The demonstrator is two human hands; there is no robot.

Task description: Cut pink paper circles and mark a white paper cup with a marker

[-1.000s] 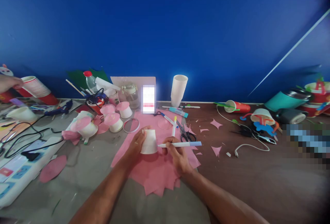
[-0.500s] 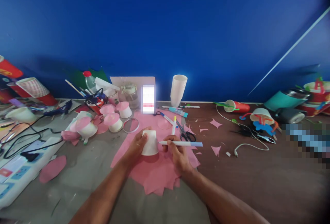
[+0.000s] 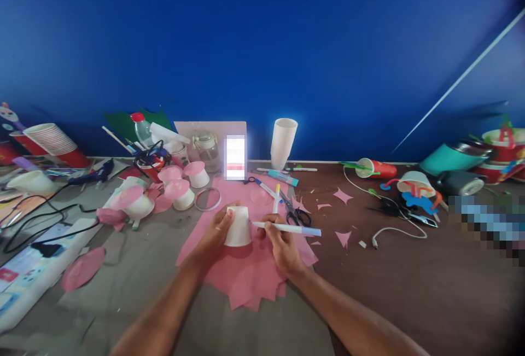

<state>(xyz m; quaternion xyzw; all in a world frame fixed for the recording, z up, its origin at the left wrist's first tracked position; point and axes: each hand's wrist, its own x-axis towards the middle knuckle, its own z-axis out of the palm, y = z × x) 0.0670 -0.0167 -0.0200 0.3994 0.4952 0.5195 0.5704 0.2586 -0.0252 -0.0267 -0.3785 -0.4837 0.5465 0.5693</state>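
Note:
My left hand (image 3: pixel 219 227) grips a white paper cup (image 3: pixel 238 227) turned upside down, thumb on its upper edge and the other fingers mostly hidden behind it. In my right hand (image 3: pixel 283 244) is a white marker pen (image 3: pixel 293 228) with a light blue end pointing right. Its tip lies close beside the cup's right side; whether it touches I cannot tell. Beneath both hands spreads a pile of pink paper sheets (image 3: pixel 250 285). Just beyond my right hand lie a yellow-tipped white pen (image 3: pixel 276 200) and black-handled scissors (image 3: pixel 298 216).
Left of the pink sheets stand several cups with pink paper tops (image 3: pixel 180 196), near a tape ring (image 3: pixel 207 199). A power strip (image 3: pixel 53 274) lies far left. Stacked white cups (image 3: pixel 284 143) stand by the wall. Pink scraps (image 3: pixel 343 196) and a white cable (image 3: pixel 396 230) lie right.
The pen's outer end has dipped very slightly, and the view has shifted a little. Both hands keep their hold on the cup and the marker pen.

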